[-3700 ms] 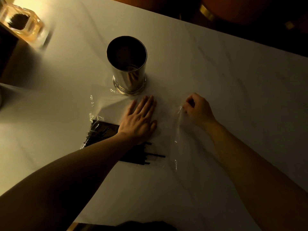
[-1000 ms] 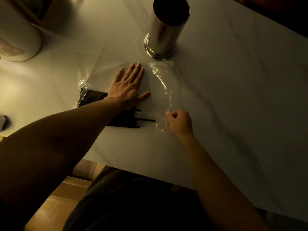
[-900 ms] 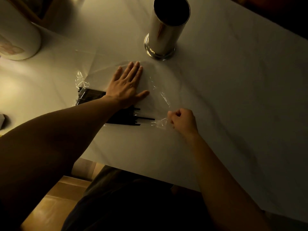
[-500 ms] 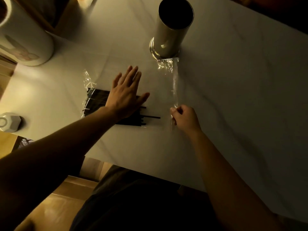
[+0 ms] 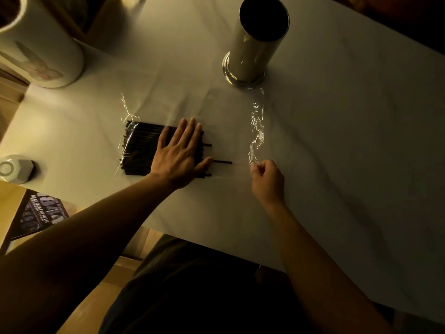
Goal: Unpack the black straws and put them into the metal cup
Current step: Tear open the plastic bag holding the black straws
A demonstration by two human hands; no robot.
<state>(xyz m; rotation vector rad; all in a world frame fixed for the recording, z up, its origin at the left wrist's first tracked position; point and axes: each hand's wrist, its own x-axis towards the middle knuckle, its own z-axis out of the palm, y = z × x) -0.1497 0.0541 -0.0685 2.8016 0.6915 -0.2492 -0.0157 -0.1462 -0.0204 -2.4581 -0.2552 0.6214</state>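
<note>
A bundle of black straws [image 5: 140, 148] lies flat on the white table [image 5: 337, 141], still inside a clear plastic bag [image 5: 257, 126]. My left hand [image 5: 179, 154] presses flat on the right half of the bundle, fingers spread. One straw [image 5: 222, 162] pokes out to the right. My right hand [image 5: 267, 180] pinches the crinkled open end of the bag, stretched toward the metal cup [image 5: 256, 42], which stands upright at the back and looks dark inside.
A large white cylindrical container [image 5: 41, 49] stands at the far left. A small white faceted object [image 5: 14, 168] sits at the table's left edge. A dark printed booklet [image 5: 41, 214] lies below the table. The table's near edge runs just below my forearms.
My left hand slid down from the bare plastic onto the straws. My right hand moved along the bag's open end from the far corner to the near one, gathering it into a crinkled strip.
</note>
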